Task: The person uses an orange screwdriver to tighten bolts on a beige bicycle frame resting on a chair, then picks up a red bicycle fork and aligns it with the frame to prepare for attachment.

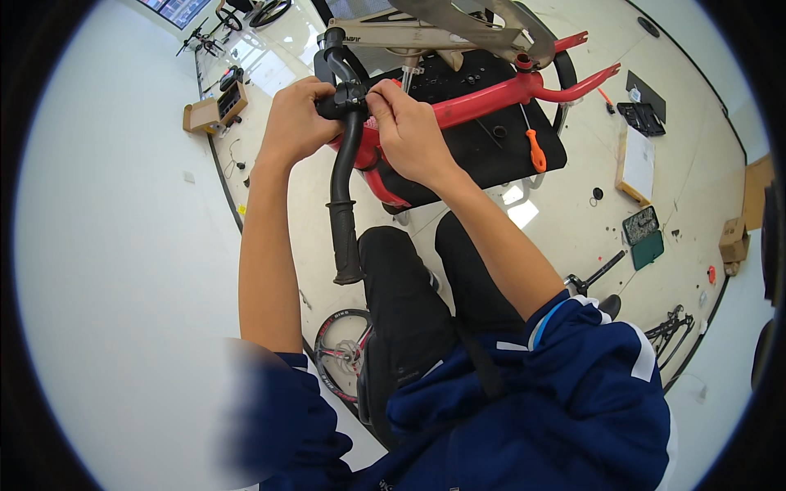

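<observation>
A black bicycle handlebar (345, 164) with a ribbed rubber grip (344, 237) runs toward me over a red bike frame (467, 106). My left hand (301, 121) is closed round the left side of the black handlebar stem (350, 95), its fingertips hidden behind it. On the stem's right side, my right hand (407, 129) presses with curled fingers and thumb. Whether a small part sits between those fingers is hidden. Beneath the red frame stands a black-seated chair (458, 164), with an orange-handled screwdriver (535, 150) lying on its seat.
A grey bike frame (417, 34) lies beyond the handlebar. On the right floor are a white-topped box (635, 166), an opened green case (647, 248) and a black tool case (641, 119). A wheel (343, 352) rests by my left leg. Cardboard boxes (214, 110) stand along the left wall.
</observation>
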`<state>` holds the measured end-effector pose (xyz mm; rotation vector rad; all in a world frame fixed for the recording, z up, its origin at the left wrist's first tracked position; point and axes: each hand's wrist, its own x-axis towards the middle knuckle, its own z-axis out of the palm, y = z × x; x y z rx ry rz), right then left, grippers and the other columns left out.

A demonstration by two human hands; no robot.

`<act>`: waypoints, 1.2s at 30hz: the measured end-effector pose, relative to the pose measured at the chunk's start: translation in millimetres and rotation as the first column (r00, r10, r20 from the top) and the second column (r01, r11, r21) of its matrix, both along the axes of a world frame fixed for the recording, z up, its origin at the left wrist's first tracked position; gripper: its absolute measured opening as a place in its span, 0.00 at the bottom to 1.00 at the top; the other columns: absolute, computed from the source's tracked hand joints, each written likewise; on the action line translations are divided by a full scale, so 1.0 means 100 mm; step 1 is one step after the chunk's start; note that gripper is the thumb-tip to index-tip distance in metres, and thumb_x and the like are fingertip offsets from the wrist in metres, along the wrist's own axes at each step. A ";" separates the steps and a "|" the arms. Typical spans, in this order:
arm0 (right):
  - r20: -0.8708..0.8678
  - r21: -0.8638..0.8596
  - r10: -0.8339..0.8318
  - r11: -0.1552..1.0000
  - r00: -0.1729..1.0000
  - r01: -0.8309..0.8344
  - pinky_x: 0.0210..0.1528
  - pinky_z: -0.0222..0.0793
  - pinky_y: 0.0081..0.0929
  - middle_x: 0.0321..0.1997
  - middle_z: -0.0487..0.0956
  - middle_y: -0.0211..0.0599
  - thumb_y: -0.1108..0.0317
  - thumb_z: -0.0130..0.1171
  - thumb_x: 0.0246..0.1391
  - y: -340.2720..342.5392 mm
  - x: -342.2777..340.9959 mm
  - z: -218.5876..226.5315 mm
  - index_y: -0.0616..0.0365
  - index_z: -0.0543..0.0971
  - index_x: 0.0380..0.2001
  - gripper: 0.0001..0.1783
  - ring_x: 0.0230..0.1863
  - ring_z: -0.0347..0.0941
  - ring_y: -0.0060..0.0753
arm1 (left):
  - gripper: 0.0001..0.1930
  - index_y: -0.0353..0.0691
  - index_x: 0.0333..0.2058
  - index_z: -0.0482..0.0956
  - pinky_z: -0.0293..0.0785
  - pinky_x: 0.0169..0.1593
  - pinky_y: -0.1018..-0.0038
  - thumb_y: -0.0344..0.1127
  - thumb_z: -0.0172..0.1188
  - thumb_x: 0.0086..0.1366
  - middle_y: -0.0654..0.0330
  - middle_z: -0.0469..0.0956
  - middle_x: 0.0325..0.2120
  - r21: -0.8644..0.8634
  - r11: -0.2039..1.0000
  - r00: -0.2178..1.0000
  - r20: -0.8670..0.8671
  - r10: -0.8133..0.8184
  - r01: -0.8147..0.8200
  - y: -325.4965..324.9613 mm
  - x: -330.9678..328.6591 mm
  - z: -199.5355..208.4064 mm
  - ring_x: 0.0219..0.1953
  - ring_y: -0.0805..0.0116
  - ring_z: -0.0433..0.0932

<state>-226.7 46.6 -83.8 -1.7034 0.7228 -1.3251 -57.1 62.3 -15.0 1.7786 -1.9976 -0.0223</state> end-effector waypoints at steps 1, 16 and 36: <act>0.008 0.003 -0.004 1.000 1.000 0.004 0.28 0.63 0.30 0.22 0.73 0.42 0.65 0.48 0.67 0.00 0.01 -0.01 0.62 0.72 0.37 0.11 0.22 0.67 0.34 | 0.18 0.30 0.31 0.82 0.72 0.35 0.69 0.31 0.67 0.36 0.52 0.76 0.25 0.009 1.000 1.000 0.000 0.004 -0.004 0.01 0.00 0.01 0.28 0.55 0.77; 0.123 0.097 -0.042 0.995 0.992 0.031 0.29 0.64 0.35 0.21 0.72 0.49 0.65 0.49 0.66 0.05 0.15 -0.01 0.65 0.73 0.35 0.12 0.22 0.68 0.44 | 0.18 0.33 0.32 0.84 0.73 0.36 0.67 0.31 0.66 0.37 0.52 0.76 0.25 0.001 1.000 0.999 -0.048 0.020 -0.020 0.00 0.03 -0.03 0.29 0.54 0.77; 0.270 0.186 -0.054 0.982 0.961 0.003 0.14 0.52 0.20 0.17 0.63 0.24 0.60 0.45 0.70 0.19 0.22 -0.07 0.59 0.71 0.31 0.16 0.13 0.57 0.15 | 0.20 0.34 0.35 0.84 0.76 0.44 0.67 0.31 0.64 0.37 0.51 0.80 0.33 0.031 0.996 0.996 0.012 0.084 -0.085 0.02 -0.04 -0.02 0.37 0.50 0.79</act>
